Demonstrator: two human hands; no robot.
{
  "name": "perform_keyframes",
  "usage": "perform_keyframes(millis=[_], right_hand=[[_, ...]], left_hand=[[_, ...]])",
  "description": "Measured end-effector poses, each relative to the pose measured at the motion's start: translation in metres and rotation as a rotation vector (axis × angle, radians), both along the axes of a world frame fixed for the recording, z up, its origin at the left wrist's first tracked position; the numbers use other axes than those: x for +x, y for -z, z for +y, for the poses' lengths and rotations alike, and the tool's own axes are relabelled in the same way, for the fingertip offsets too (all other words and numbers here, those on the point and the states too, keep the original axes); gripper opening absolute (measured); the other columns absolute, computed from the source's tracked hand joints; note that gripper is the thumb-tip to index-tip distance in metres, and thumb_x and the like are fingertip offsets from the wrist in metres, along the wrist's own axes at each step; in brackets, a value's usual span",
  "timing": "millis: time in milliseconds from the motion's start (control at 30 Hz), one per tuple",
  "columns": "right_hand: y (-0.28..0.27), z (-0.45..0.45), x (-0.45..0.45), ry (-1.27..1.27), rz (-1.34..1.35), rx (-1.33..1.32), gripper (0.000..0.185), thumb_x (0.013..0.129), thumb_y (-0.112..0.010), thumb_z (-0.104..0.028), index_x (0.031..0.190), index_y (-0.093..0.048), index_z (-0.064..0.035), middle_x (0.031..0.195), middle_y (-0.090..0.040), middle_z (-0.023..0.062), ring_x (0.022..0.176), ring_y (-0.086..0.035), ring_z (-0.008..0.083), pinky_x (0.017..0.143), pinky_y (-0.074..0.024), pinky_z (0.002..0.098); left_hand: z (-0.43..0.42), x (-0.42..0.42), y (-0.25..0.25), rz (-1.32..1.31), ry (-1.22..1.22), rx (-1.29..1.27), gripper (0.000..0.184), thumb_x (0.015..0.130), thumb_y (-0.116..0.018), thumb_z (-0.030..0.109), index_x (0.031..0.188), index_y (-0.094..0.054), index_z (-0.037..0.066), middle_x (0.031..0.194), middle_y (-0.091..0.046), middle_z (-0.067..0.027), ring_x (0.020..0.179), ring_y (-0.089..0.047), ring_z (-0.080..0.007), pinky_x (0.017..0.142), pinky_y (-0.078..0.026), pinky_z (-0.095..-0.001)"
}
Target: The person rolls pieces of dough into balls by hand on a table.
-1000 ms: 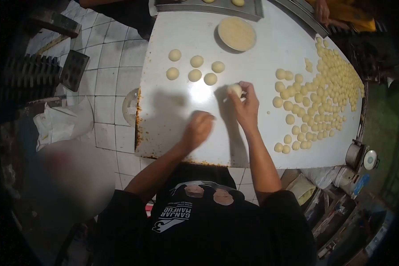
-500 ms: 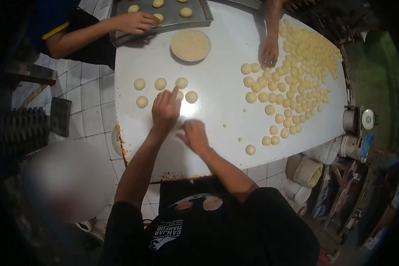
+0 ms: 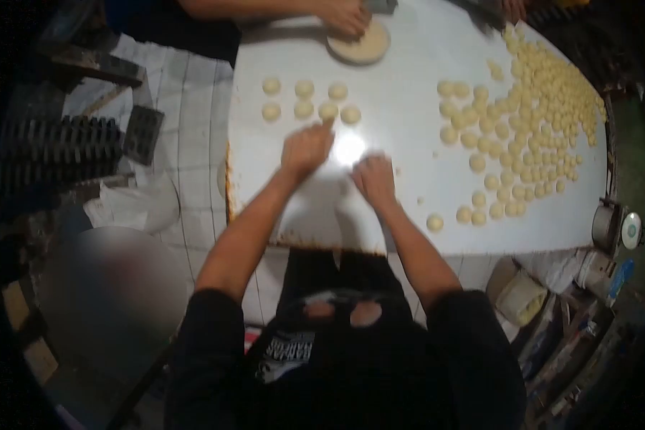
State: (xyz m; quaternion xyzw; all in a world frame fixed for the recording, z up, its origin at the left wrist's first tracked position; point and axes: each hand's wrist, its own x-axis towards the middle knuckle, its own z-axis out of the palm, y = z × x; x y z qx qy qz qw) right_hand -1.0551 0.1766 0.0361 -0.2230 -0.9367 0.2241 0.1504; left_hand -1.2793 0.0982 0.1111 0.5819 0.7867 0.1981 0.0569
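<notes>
My left hand [image 3: 308, 149] is over the white table [image 3: 416, 43], its index finger stretched to the near edge of a dough ball [image 3: 328, 111] and its other fingers curled. That ball is in the nearer of two short rows of round balls, with another dough ball [image 3: 350, 114] just to its right. My right hand [image 3: 373, 174] is low over the table to the right of my left hand. Its fingers are bent and smeared by motion, so whether anything is under them is hidden.
Many dough balls [image 3: 507, 136] cover the table's right side. A co-worker's hand [image 3: 347, 18] is at a bowl of pale crumbs [image 3: 360, 44] at the far edge. Another person's hand [image 3: 512, 11] shows at the top right. A pot [image 3: 605, 223] stands beyond the right corner.
A second ago my right hand held a dough ball above the table; now seven balls form the left group instead of six. A co-worker's hand moved from the tray to the bowl; another withdrew from the right-hand balls.
</notes>
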Motion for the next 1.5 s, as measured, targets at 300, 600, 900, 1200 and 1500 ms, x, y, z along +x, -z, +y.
perform_keyframes(millis=[300, 600, 900, 1200, 1500], right_hand=[[-0.049, -0.006, 0.009, 0.114, 0.173, -0.13, 0.011, 0.094, -0.076, -0.017, 0.099, -0.071, -0.0087, 0.107, -0.069, 0.0121, 0.098, -0.061, 0.0359, 0.089, -0.0494, 0.0507], [-0.033, 0.008, -0.058, 0.266, 0.14, -0.002, 0.034, 0.084, -0.088, -0.027, 0.098, -0.064, -0.0086, 0.104, -0.063, 0.012, 0.103, -0.058, 0.0362, 0.087, -0.0434, 0.0502], [-0.044, -0.001, -0.042, -0.004, -0.008, 0.059, 0.034, 0.085, -0.088, -0.028, 0.102, -0.067, -0.0079, 0.11, -0.064, 0.0121, 0.104, -0.059, 0.035, 0.091, -0.0456, 0.05], [-0.041, 0.011, -0.06, 0.035, 0.131, 0.012, 0.021, 0.088, -0.082, -0.025, 0.088, -0.069, -0.0088, 0.098, -0.07, 0.0123, 0.099, -0.064, 0.0345, 0.084, -0.0467, 0.0513], [-0.029, 0.017, -0.047, -0.027, 0.172, 0.001, 0.019, 0.093, -0.079, -0.022, 0.094, -0.067, -0.0072, 0.101, -0.065, 0.0148, 0.101, -0.06, 0.0378, 0.091, -0.0466, 0.0497]], left_hand=[[-0.084, 0.033, 0.03, -0.178, -0.133, 0.127, 0.04, 0.095, -0.074, 0.013, 0.133, -0.068, 0.006, 0.113, -0.07, -0.0154, 0.103, -0.068, -0.0366, 0.09, -0.058, -0.0484], [-0.127, 0.032, 0.046, -0.183, -0.071, 0.077, 0.046, 0.095, -0.076, 0.015, 0.14, -0.065, 0.008, 0.136, -0.064, -0.0146, 0.124, -0.061, -0.0383, 0.106, -0.051, -0.0501], [-0.124, 0.024, 0.035, -0.263, -0.076, 0.103, 0.05, 0.093, -0.079, 0.012, 0.142, -0.065, 0.009, 0.135, -0.065, -0.0162, 0.124, -0.062, -0.0385, 0.107, -0.05, -0.051], [-0.15, 0.045, 0.001, -0.343, -0.163, 0.181, 0.041, 0.096, -0.074, 0.007, 0.136, -0.065, 0.005, 0.133, -0.066, -0.0209, 0.12, -0.067, -0.0424, 0.099, -0.058, -0.049], [-0.198, 0.101, -0.018, -0.515, -0.309, 0.137, 0.043, 0.097, -0.073, 0.005, 0.138, -0.064, 0.005, 0.132, -0.067, -0.0204, 0.11, -0.071, -0.0402, 0.092, -0.06, -0.0473]])
